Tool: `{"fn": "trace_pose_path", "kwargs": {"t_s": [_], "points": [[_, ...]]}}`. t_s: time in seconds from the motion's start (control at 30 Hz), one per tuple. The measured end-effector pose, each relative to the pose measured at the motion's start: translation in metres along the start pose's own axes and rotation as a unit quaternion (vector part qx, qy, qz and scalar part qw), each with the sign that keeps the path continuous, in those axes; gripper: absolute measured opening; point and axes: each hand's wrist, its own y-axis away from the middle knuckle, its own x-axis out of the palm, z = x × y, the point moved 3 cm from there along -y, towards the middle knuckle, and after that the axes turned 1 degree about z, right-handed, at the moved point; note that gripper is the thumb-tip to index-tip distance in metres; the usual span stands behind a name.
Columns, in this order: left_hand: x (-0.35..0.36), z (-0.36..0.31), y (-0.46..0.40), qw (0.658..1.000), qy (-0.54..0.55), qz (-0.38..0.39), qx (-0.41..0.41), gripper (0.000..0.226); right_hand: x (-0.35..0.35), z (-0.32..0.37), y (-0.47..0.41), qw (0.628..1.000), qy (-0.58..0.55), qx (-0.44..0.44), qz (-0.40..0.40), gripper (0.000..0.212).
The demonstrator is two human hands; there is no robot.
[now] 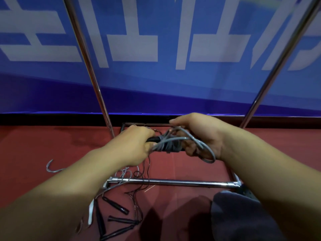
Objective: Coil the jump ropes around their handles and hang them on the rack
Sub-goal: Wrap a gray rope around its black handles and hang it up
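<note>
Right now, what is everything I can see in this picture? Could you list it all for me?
jump rope being coiled: one, grey cord wound round black handles, held between both hands
loose jump ropes: several, count unclear, black handles with thin cords, tangled on the floor at lower left
grey cord end: one, curled on the floor at far left
rack: one, shiny metal, two slanted uprights and a low crossbar on the floor
banner: one, blue with large white characters, behind the rack
floor: red
dark trouser knee: one, grey, lower right
left hand: gripping the handles' left end
right hand: gripping the handles' right end and cord loops
</note>
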Motion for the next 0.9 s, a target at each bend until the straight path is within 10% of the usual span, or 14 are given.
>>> {"fn": "trace_pose_path", "kwargs": {"t_s": [0.43, 0.9], "points": [[0.009, -0.017, 0.009, 0.992, -0.003, 0.073, 0.107, 0.017, -0.020, -0.008, -0.012, 0.975, -0.183, 0.123, 0.033, 0.031], [0.007, -0.028, 0.028, 0.978, 0.066, 0.146, 0.134, 0.020, -0.046, -0.009, -0.013, 0.973, 0.221, -0.044, -0.053, 0.027]]}}
